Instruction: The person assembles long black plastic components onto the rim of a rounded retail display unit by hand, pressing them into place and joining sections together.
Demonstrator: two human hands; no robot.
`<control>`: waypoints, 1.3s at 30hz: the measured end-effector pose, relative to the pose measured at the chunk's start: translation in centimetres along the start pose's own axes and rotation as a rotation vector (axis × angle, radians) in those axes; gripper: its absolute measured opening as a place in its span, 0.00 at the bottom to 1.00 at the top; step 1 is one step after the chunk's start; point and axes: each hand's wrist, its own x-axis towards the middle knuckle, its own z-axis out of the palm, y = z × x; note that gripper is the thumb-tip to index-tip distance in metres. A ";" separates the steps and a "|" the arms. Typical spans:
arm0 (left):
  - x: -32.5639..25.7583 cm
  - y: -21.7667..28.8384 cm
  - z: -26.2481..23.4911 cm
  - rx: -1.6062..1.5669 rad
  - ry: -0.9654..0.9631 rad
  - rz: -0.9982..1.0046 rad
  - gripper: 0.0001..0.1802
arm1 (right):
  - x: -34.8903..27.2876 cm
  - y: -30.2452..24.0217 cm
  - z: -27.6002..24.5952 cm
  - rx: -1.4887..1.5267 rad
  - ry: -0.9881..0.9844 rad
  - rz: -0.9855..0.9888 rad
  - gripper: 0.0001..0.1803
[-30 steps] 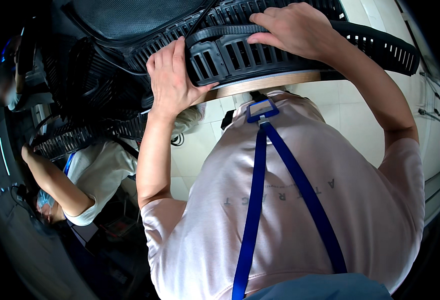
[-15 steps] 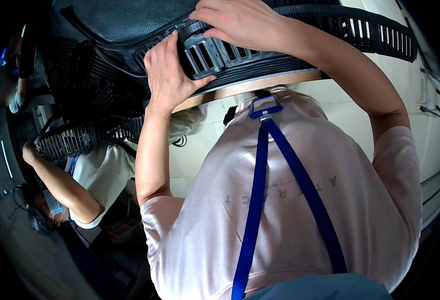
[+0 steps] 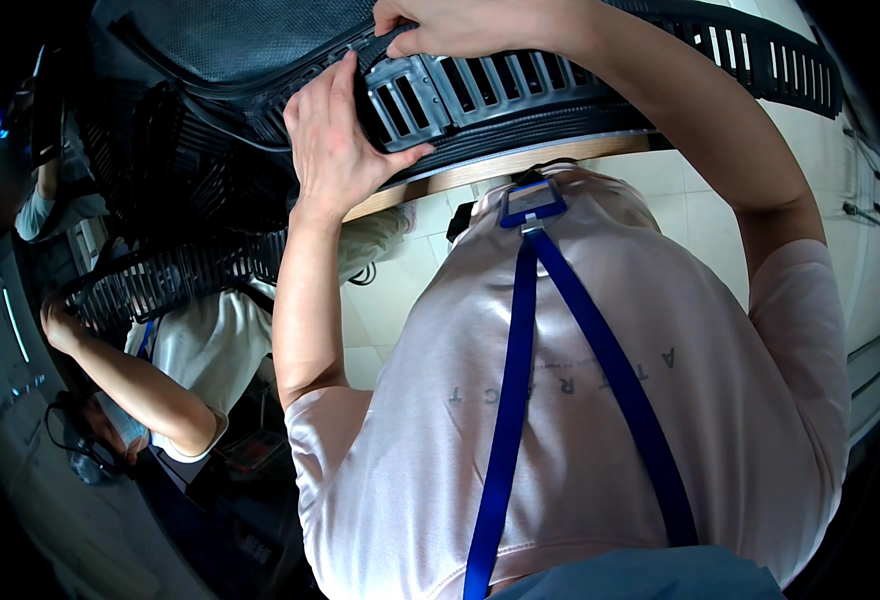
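A long, curved black slotted panel [image 3: 480, 85] lies along the bench edge, its right end reaching out past the bench. My left hand [image 3: 335, 150] grips it across its width, thumb stretched along the near side and fingertips at the far edge. Farther back, my right hand [image 3: 470, 25] is closed in a pinch at the panel's far edge, just right of my left fingertips. A thin black strip [image 3: 375, 48] runs between the two hands at that spot. What exactly the right fingertips hold is partly hidden.
The bench's wooden edge [image 3: 505, 165] runs below the panel. Black textured sheeting [image 3: 240, 45] lies behind, with more slotted black parts [image 3: 200, 150] heaped left. At left, a co-worker [image 3: 185, 380] handles another slotted strip [image 3: 160, 285]. Tiled floor [image 3: 650, 185] shows beyond the bench.
My right hand has shifted slightly up and left along the far edge, uncovering more of the panel's slots. My left hand stays in nearly the same place.
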 end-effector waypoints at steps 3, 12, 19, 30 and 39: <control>-0.1 -0.1 0.0 -0.003 -0.013 -0.004 0.61 | -0.3 0.3 0.4 0.081 0.026 0.017 0.12; -0.6 -0.1 0.4 0.019 0.004 0.038 0.63 | -1.1 -0.5 2.0 -0.022 0.148 0.057 0.08; -1.0 0.2 0.3 0.018 0.005 0.036 0.63 | -1.3 -0.6 1.1 0.016 0.013 0.036 0.10; -1.0 0.1 0.6 0.026 0.016 0.046 0.63 | -0.8 0.2 1.0 0.030 -0.058 0.055 0.12; -1.0 0.3 0.1 -0.045 0.041 0.043 0.56 | -1.2 -0.9 1.1 0.033 -0.022 0.139 0.11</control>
